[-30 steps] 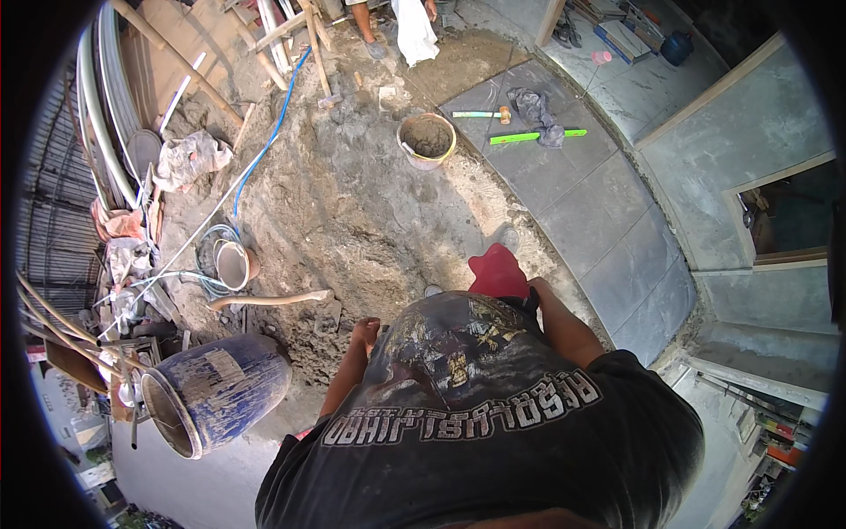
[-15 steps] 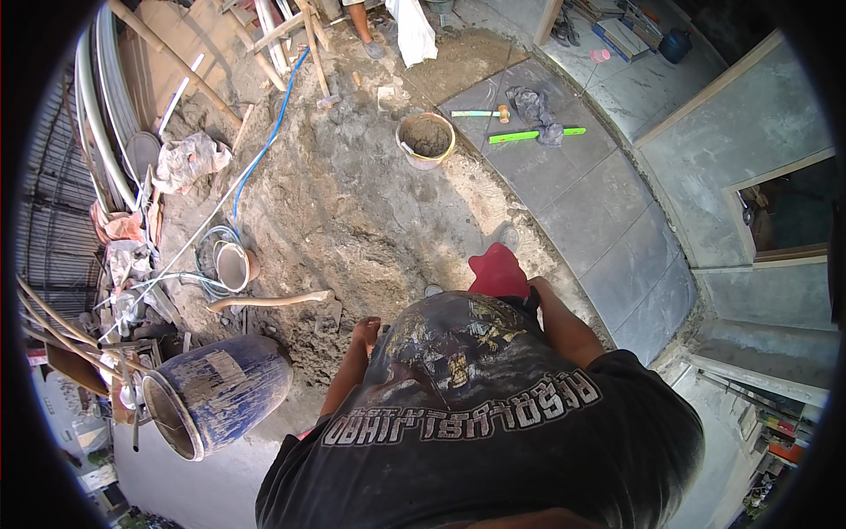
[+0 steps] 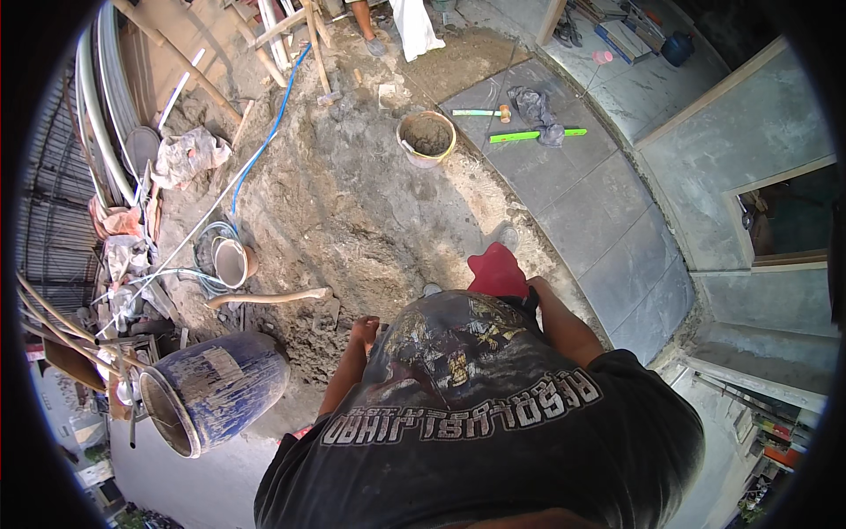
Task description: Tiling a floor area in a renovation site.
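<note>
My left hand (image 3: 363, 332) hangs at my left side, just beyond the edge of my black printed shirt (image 3: 467, 414). Its fingers look curled closed, and what is in them, if anything, does not show. At my right side, my right hand (image 3: 536, 289) is close to a dark item at the shirt's edge; its fingers are mostly hidden. A piece of red cloth (image 3: 499, 271) sticks out in front of me, beside that hand. Whether the hand touches it I cannot tell.
Ahead stands a bucket of grey mix (image 3: 426, 138). Dark floor tiles (image 3: 582, 216) bear a mallet (image 3: 485, 113), a green level (image 3: 520, 137) and a black plastic bag (image 3: 533, 104). To the left are a blue barrel (image 3: 216, 388), another bucket (image 3: 234, 263), a wooden handle (image 3: 269, 298) and a blue hose (image 3: 273, 132). Another person's foot (image 3: 376, 46) shows far ahead.
The whole scene has shifted very slightly in the picture. Both hands keep their places at my sides. The white sack near the other person has moved up a little.
</note>
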The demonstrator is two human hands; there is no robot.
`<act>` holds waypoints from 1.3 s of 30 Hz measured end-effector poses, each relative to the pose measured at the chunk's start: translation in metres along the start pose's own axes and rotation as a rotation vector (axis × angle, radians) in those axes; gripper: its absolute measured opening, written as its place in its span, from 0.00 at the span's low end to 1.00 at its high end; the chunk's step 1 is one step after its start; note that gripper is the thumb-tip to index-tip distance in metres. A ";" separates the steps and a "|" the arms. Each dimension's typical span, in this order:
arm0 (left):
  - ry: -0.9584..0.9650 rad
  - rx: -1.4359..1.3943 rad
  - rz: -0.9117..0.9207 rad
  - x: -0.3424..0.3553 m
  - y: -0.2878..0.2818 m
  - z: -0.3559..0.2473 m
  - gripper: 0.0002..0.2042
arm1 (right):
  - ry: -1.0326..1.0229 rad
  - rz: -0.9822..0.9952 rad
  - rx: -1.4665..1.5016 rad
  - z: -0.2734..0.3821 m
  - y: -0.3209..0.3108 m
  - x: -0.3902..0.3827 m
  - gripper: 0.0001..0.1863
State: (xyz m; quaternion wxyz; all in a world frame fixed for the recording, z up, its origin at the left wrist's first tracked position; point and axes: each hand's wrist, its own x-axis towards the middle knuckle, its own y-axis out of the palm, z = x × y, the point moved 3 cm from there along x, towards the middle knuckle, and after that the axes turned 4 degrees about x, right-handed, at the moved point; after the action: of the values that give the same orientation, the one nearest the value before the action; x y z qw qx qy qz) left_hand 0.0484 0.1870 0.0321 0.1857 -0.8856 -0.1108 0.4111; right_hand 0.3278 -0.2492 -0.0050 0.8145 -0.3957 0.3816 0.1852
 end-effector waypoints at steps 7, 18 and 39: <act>0.009 -0.029 -0.026 -0.009 0.000 -0.019 0.11 | -0.026 0.012 -0.191 -0.004 -0.005 0.004 0.15; 0.078 0.067 0.070 -0.002 -0.007 -0.057 0.14 | -0.130 -0.057 -0.306 -0.007 -0.006 -0.003 0.14; 0.199 0.508 0.241 0.089 -0.045 -0.065 0.15 | 0.122 -0.154 0.209 0.010 -0.004 -0.046 0.14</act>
State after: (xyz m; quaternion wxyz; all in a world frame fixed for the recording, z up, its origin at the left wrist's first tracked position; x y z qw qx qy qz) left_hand 0.1534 0.2433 0.0284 0.3613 -0.8534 0.1201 0.3560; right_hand 0.3055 -0.2434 0.0366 0.8384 -0.3474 0.4160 0.0572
